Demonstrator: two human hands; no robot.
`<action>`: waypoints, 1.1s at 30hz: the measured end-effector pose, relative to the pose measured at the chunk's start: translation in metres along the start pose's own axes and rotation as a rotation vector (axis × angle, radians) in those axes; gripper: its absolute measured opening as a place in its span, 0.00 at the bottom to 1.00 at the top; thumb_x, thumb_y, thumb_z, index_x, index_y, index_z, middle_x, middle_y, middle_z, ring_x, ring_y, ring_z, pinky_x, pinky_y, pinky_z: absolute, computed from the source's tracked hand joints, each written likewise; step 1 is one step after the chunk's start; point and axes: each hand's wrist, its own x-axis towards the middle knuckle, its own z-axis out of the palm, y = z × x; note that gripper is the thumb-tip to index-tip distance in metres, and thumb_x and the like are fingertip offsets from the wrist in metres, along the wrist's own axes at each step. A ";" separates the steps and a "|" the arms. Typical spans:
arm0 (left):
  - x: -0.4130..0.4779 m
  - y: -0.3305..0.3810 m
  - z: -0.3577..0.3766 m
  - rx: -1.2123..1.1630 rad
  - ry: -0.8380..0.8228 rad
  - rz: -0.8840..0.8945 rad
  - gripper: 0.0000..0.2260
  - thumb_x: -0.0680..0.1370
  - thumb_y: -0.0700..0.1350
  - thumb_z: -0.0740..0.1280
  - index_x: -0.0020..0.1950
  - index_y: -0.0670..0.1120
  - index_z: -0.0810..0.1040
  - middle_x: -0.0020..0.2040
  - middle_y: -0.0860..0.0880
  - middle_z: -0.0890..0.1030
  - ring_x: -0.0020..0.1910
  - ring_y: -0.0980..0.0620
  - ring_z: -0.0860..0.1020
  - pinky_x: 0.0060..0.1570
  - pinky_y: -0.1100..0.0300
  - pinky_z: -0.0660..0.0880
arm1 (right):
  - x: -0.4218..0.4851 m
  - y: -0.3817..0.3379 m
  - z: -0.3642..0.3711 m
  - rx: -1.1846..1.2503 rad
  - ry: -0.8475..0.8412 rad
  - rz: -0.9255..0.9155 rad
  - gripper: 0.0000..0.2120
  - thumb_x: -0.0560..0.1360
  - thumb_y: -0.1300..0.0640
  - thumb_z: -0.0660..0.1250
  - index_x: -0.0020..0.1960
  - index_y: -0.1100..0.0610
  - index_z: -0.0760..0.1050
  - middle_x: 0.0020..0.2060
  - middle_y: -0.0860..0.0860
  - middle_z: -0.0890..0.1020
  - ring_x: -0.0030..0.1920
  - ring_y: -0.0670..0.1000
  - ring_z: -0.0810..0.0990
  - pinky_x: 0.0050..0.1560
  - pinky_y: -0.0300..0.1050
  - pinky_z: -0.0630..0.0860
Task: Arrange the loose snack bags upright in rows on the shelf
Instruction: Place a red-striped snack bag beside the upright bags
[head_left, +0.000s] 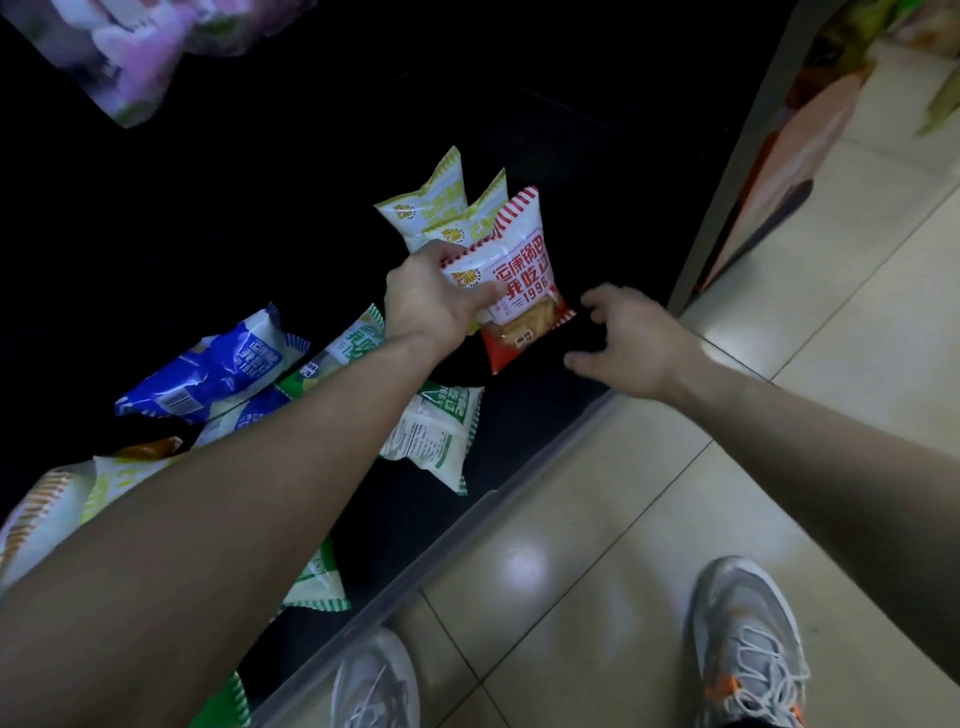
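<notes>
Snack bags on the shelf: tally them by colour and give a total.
red bag: 1, gripped by the left hand
yellow bags: 3
blue bags: 2
green bags: 4
orange-striped bag: 1
Total: 11 in view; the arms may hide more.

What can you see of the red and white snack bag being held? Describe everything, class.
The red and white snack bag is a glossy, puffy plastic pouch with a red-striped crimped top, red printed characters and an orange snack picture low down. It leans roughly upright over the dark shelf, before two yellow bags. The left hand has its grip on the left edge; the right hand is apart.
</notes>
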 end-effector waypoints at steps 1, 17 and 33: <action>0.006 0.003 0.009 0.005 0.003 -0.014 0.28 0.66 0.55 0.80 0.63 0.49 0.78 0.55 0.52 0.82 0.47 0.56 0.80 0.41 0.66 0.74 | -0.002 0.003 0.007 -0.011 -0.047 0.017 0.39 0.69 0.45 0.76 0.74 0.55 0.64 0.64 0.57 0.73 0.64 0.57 0.75 0.63 0.52 0.74; 0.026 -0.007 0.020 0.279 -0.090 0.060 0.37 0.69 0.62 0.74 0.74 0.51 0.68 0.68 0.50 0.75 0.63 0.48 0.76 0.58 0.53 0.75 | -0.008 -0.004 0.045 -0.121 -0.252 -0.002 0.36 0.72 0.45 0.72 0.75 0.52 0.61 0.65 0.53 0.70 0.65 0.57 0.74 0.62 0.54 0.73; -0.067 -0.146 -0.126 0.630 -0.240 0.005 0.30 0.76 0.59 0.69 0.75 0.51 0.66 0.72 0.48 0.69 0.68 0.46 0.71 0.59 0.52 0.72 | 0.016 -0.110 0.113 -0.169 -0.375 -0.278 0.51 0.69 0.34 0.72 0.81 0.50 0.48 0.77 0.53 0.59 0.75 0.59 0.60 0.70 0.58 0.66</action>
